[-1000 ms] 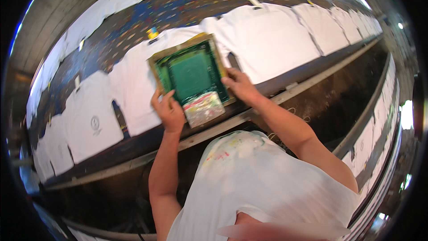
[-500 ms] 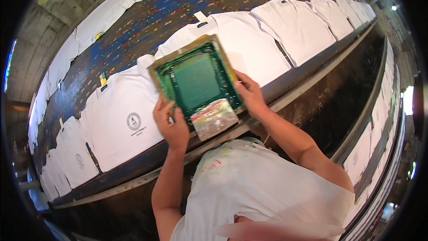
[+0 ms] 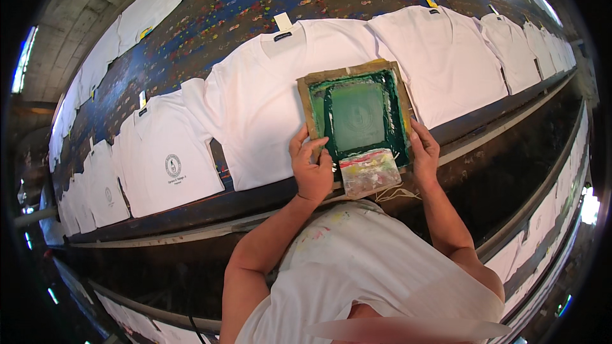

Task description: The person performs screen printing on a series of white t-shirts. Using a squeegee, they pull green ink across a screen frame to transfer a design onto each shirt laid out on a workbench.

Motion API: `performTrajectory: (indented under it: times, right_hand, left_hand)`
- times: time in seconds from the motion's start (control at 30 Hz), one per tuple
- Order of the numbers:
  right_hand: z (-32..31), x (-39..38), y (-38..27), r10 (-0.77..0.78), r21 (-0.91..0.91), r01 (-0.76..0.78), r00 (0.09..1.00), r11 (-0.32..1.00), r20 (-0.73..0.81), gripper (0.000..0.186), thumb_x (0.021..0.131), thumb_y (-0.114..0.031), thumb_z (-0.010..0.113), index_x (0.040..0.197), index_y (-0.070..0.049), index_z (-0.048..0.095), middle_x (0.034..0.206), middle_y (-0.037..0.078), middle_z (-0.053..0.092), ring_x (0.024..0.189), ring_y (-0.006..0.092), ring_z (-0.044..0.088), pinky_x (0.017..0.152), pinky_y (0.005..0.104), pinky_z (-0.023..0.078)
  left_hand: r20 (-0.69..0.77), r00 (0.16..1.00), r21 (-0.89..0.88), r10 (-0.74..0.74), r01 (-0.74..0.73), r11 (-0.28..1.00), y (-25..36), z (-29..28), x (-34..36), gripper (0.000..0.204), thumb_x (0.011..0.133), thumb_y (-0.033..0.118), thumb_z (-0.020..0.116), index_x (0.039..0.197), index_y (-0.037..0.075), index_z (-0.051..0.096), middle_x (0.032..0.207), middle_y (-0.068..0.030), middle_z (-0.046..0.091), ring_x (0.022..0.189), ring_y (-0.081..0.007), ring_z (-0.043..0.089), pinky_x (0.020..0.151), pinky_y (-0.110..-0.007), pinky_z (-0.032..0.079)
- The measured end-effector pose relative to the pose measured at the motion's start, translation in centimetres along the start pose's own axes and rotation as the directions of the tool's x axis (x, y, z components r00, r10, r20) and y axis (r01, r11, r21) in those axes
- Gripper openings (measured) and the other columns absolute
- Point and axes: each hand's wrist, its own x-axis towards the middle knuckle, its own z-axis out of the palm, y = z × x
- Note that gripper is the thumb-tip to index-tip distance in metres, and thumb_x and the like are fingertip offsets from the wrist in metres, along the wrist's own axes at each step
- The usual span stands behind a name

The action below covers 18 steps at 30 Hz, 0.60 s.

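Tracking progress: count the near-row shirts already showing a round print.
2: one printed shirt directly left of the blank shirt under the frame, another left of that. Further left, shirts are too small to judge.

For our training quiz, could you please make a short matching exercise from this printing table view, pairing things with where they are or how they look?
Things:
1. left hand
2. right hand
3. screen frame
4. shirt with round print

Descriptions:
A. left of the shirt under the frame
B. grips the frame's right edge
C. wooden border, green mesh, lying on a white shirt
D. grips the frame's lower left edge

Pairs: 1-D, 2-B, 3-C, 4-A
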Motion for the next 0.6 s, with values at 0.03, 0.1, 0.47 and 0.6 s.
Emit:
performTrajectory:
  times: [0.03, 0.1, 0.47, 0.6]
  right_hand:
    - [0.3, 0.7, 0.3, -0.048, -0.019, 0.048, 0.998, 0.999, 0.028, 0.04, 0.114, -0.011, 0.067, 0.15, 0.004, 0.069, 0.143, 0.011, 0.072, 0.13, 0.0171, 0.065, 0.115, 0.0339, 0.05]
    - [0.8, 1.9, 0.8, -0.087, -0.03, 0.09, 0.993, 0.995, 0.081, 0.041, 0.113, -0.011, 0.068, 0.151, 0.004, 0.068, 0.144, 0.011, 0.07, 0.13, 0.0173, 0.065, 0.115, 0.0343, 0.049]
    - [2.2, 5.8, 1.7, -0.133, -0.11, 0.159, 0.968, 0.981, 0.214, 0.051, 0.108, -0.01, 0.074, 0.155, 0.005, 0.062, 0.143, 0.015, 0.067, 0.132, 0.023, 0.064, 0.118, 0.0362, 0.048]
    - [2.1, 5.9, 1.8, -0.132, -0.103, 0.161, 0.961, 0.982, 0.243, 0.057, 0.106, -0.011, 0.077, 0.158, 0.005, 0.059, 0.148, 0.016, 0.064, 0.137, 0.024, 0.061, 0.121, 0.0372, 0.046]
  left_hand:
    - [-0.022, 1.0, 0.011, -0.003, 0.003, 1.0, -0.2, 0.0, 0.3, 0.033, 0.087, -0.014, 0.07, 0.115, 0.002, 0.078, 0.158, -0.0253, 0.06, 0.142, -0.0411, 0.06, 0.12, -0.047, 0.047]
    - [-0.062, 0.998, 0.014, -0.015, 0.016, 1.0, -0.7, -0.3, 0.9, 0.032, 0.087, -0.014, 0.07, 0.113, 0.002, 0.079, 0.157, -0.0262, 0.061, 0.14, -0.041, 0.062, 0.117, -0.047, 0.05]
    - [-0.139, 0.985, -0.086, -0.102, 0.091, 0.992, -3.3, 1.1, 2.4, 0.029, 0.092, -0.015, 0.069, 0.115, 0.0, 0.078, 0.161, -0.0235, 0.055, 0.141, -0.0317, 0.066, 0.105, -0.037, 0.06]
    - [-0.145, 0.976, -0.225, -0.163, 0.128, 0.966, -3.3, 1.4, 2.2, 0.027, 0.095, -0.016, 0.069, 0.115, -0.001, 0.077, 0.165, -0.0224, 0.052, 0.142, -0.0282, 0.066, 0.103, -0.034, 0.063]
